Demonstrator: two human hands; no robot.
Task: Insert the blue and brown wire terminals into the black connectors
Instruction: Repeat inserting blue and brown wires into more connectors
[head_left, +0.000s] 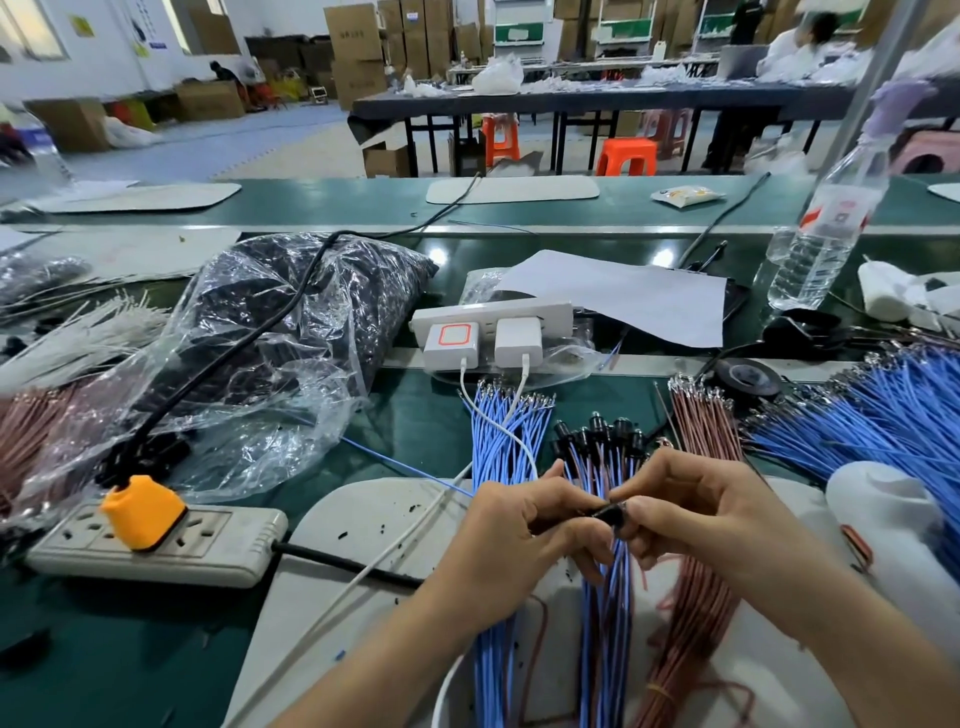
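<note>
1. We see the left hand (524, 540) and the right hand (696, 514) meeting low in the middle, above a white mat (363, 525) on the green desk (415, 415).
2. Both hands are grasping. The curled fingers of each pinch one black connector (609, 513) held between them, the left at its left end, the right thumb and forefinger at its right end.
3. We cannot tell whether a terminal sits in that connector, as the fingers hide its ends.
4. Under and just beyond the hands lies a bunch (597, 441) of blue wires capped with black connectors, their heads pointing away from us.
5. Just left of the bunch lie loose blue wires (498, 431), with bare metal terminals at the far end.
6. Just right of the bunch lie brown wires (701, 431), also with their terminals at the far end. Further right spreads a large blue pile (883, 415).
7. At the left we see a grey strip (156, 551) with an orange plug (143, 512) in it.
8. Behind the strip sits a clear bag (291, 322) of dark parts.
9. Further back stand a white strip (488, 312) with two chargers, a paper sheet (623, 296) and a water bottle (826, 228).
</note>
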